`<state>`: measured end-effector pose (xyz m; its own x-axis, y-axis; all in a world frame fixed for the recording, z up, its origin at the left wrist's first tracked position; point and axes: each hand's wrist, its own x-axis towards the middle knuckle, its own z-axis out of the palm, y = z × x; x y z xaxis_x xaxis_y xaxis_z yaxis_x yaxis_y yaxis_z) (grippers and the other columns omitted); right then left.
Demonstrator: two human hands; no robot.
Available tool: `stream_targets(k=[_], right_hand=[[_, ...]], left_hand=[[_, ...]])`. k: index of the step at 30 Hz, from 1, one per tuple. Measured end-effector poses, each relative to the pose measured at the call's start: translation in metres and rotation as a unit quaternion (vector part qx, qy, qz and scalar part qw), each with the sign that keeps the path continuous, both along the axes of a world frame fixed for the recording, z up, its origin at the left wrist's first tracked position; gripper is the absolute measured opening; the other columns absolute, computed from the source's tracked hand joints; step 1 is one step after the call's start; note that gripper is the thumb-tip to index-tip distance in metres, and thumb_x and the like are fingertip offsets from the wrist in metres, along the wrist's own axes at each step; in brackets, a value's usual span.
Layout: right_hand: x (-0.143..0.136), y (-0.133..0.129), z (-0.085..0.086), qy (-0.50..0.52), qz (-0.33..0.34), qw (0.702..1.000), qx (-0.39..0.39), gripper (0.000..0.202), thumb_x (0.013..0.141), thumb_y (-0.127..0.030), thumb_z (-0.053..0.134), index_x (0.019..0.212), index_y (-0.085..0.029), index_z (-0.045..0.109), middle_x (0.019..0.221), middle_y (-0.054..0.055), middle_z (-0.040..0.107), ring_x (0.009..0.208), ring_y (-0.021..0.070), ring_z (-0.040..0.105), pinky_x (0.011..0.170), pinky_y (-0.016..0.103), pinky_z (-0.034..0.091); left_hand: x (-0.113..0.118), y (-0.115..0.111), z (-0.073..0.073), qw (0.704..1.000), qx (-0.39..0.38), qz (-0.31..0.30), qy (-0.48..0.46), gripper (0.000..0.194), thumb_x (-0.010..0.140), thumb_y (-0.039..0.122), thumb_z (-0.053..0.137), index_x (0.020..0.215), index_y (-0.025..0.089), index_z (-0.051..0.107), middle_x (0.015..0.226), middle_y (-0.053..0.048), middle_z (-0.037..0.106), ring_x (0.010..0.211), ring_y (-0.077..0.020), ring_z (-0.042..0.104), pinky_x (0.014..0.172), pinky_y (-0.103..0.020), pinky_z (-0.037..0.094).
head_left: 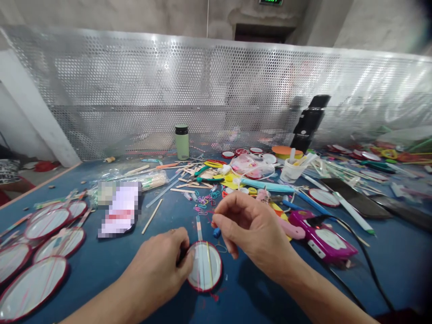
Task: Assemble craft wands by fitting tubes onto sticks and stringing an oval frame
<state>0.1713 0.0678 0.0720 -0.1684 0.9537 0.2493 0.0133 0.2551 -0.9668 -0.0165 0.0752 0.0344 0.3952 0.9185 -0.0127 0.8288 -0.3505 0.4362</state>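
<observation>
Red-rimmed disc point(204, 266) lies near centre on the blue surface point(135, 265), under my view, a strip reaching past its far edge. My left hand point(164, 261) touches its left edge, fingers curled; my right hand point(251, 225) is raised, thumb and forefinger close together, and I can't tell whether either grips anything. Purple device point(322, 238) and its black cable point(362, 247) crowd my right side; more discs point(49, 223) overlap at left. Farther off, a white cup point(290, 172) holds pale sticks, and a clear bag point(153, 180) contains thin wooden ones.
</observation>
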Motion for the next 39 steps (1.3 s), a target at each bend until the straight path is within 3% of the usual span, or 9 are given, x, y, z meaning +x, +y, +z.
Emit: stream_targets(k=[6, 19, 27, 39], right_hand=[[0.0019, -0.0007, -0.002, 0.007, 0.019, 1.0, -0.016, 0.015, 0.082, -0.026, 0.066, 0.091, -0.017, 0.061, 0.062, -0.005, 0.057, 0.041, 0.0043, 0.05, 0.036, 0.014, 0.043], [0.0022, -0.0002, -0.0017, -0.018, 0.012, 1.0, -0.014, 0.013, 0.083, -0.027, 0.064, 0.09, -0.017, 0.063, 0.065, -0.004, 0.059, 0.04, 0.0038, 0.05, 0.036, 0.014, 0.042], [0.0026, 0.0011, -0.0047, -0.038, 0.003, 0.999, -0.014, 0.015, 0.084, -0.029, 0.063, 0.094, -0.017, 0.064, 0.064, -0.004, 0.059, 0.042, 0.0042, 0.05, 0.037, 0.014, 0.042], [0.0027, 0.002, -0.0075, -0.052, -0.001, 0.998, -0.02, 0.017, 0.084, -0.032, 0.063, 0.092, -0.017, 0.063, 0.063, -0.004, 0.057, 0.041, 0.0048, 0.048, 0.036, 0.015, 0.04]], left_hand=[[0.0035, 0.006, 0.0009, 0.999, 0.026, -0.003, 0.041, 0.014, 0.082, 0.027, 0.046, 0.068, 0.022, 0.049, 0.063, 0.001, 0.059, 0.054, -0.0149, 0.046, 0.053, -0.028, 0.018], [0.0043, 0.0068, -0.0019, 0.999, 0.033, 0.015, 0.032, 0.012, 0.077, 0.02, 0.047, 0.066, 0.023, 0.044, 0.059, 0.002, 0.056, 0.052, -0.0142, 0.044, 0.052, -0.028, 0.019], [0.0038, 0.0078, -0.0023, 1.0, 0.021, 0.016, -0.008, 0.014, 0.074, 0.01, 0.044, 0.072, 0.023, 0.046, 0.057, 0.004, 0.049, 0.052, -0.0135, 0.042, 0.052, -0.026, 0.023], [-0.0019, 0.0081, -0.0016, 0.999, 0.004, 0.004, -0.045, 0.018, 0.076, 0.008, 0.041, 0.082, 0.022, 0.051, 0.06, 0.004, 0.052, 0.053, -0.0132, 0.045, 0.053, -0.024, 0.025]])
